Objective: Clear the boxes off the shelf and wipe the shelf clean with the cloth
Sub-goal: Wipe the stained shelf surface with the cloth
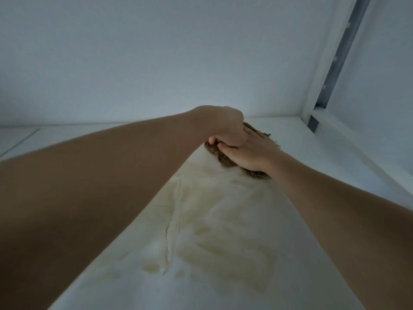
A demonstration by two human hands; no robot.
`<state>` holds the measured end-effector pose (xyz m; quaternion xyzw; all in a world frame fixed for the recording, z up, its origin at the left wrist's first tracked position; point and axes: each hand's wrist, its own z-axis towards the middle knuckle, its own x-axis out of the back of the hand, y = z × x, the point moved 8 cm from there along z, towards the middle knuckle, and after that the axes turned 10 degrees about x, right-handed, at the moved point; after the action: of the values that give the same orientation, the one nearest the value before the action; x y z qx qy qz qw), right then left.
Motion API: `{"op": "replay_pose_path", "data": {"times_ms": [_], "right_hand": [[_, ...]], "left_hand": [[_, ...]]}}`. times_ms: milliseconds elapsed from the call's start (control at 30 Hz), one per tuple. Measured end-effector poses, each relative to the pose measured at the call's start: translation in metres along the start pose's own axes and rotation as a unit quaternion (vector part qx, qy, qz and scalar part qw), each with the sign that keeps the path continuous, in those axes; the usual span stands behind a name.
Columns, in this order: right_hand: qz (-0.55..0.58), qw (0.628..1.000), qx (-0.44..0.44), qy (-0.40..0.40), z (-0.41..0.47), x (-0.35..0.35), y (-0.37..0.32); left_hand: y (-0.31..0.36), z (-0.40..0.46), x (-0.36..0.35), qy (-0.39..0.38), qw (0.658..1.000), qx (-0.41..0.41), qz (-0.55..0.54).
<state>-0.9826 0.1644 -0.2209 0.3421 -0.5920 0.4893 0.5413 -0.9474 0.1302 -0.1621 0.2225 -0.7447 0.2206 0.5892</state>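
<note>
The right hand lies flat, fingers spread, on the brown cloth at the rear of the white shelf; the left hand pinches the cloth's far edge. Risk: the yellowish stain with its cracked ridge may smear or flake under pressure. No boxes visible and 0 legible labels.

a plain pale wall fills the back of the view, dim and bluish in soft light. at the right, a white frame post rises at a slant with a grey metal strip beside it
</note>
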Motion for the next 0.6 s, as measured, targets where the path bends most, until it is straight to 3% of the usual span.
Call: {"op": "replay_pose_path", "data": {"times_ms": [100,200,300,433,600], "right_hand": [[-0.007,1.0,0.018,-0.023,-0.016,-0.001,0.001],[-0.015,0.999,-0.012,-0.041,-0.031,0.004,0.029],[-0.022,0.996,-0.083,-0.023,-0.033,0.009,0.063],[-0.019,0.984,-0.179,-0.009,-0.017,0.009,0.076],[-0.016,0.984,-0.177,-0.015,0.014,0.002,0.05]], "left_hand": [[-0.01,0.001,0.004,-0.026,0.993,0.014,-0.117],[-0.035,0.007,0.022,0.036,0.975,0.021,-0.218],[-0.072,0.016,0.02,0.064,0.984,0.043,-0.163],[-0.133,0.025,-0.015,-0.006,0.982,0.126,-0.139],[-0.171,0.022,-0.038,-0.032,0.975,0.165,-0.148]]}}
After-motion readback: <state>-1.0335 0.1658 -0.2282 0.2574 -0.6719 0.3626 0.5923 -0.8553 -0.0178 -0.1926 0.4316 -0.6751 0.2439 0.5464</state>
